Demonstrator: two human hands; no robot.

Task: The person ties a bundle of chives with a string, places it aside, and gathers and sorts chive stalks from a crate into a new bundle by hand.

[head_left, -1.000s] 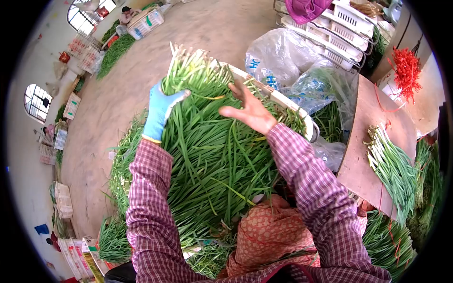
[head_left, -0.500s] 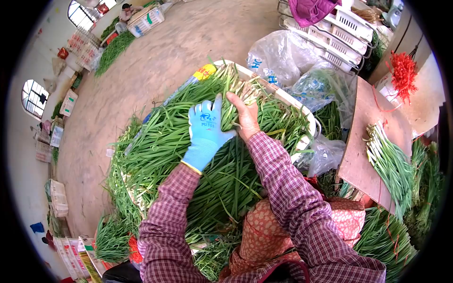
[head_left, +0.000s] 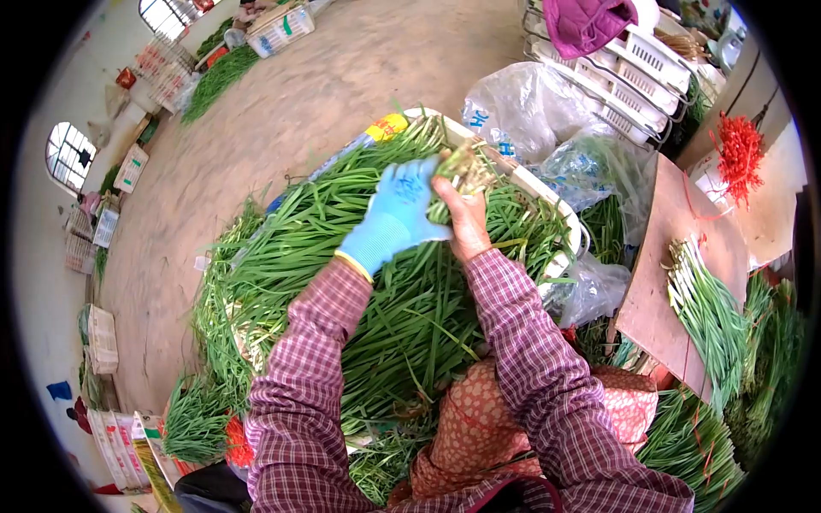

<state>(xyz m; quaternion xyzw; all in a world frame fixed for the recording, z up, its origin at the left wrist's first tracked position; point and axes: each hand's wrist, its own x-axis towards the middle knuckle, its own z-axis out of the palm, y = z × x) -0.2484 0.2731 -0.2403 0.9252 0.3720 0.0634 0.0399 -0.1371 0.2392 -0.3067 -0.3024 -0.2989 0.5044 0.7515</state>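
My left hand (head_left: pixel 404 203), in a blue glove, is slightly blurred and closes round a small bunch of garlic chives (head_left: pixel 467 168) from the left. On the right side of that bunch, my bare right hand (head_left: pixel 464 222) grips it with the thumb up along the stems. The pale stem ends point up and away from me; the leaves are mostly hidden under my hands. Both hands are above a large heap of loose green chives (head_left: pixel 308 231) in a white basket (head_left: pixel 560 214), whose rim shows at the right and far side.
At right, a tied chive bunch (head_left: pixel 705 312) lies on a brown board (head_left: pixel 654 256), near red ties (head_left: pixel 737 158). Clear plastic bags (head_left: pixel 530 111) and stacked white crates (head_left: pixel 629 81) stand beyond the basket. More chive bundles (head_left: pixel 693 440) lie by my right knee.
Both hands have risen slightly and moved right, lifting the pale-ended bunch off the heap. The gloved hand has come closer round the stems. The view has shifted a little.
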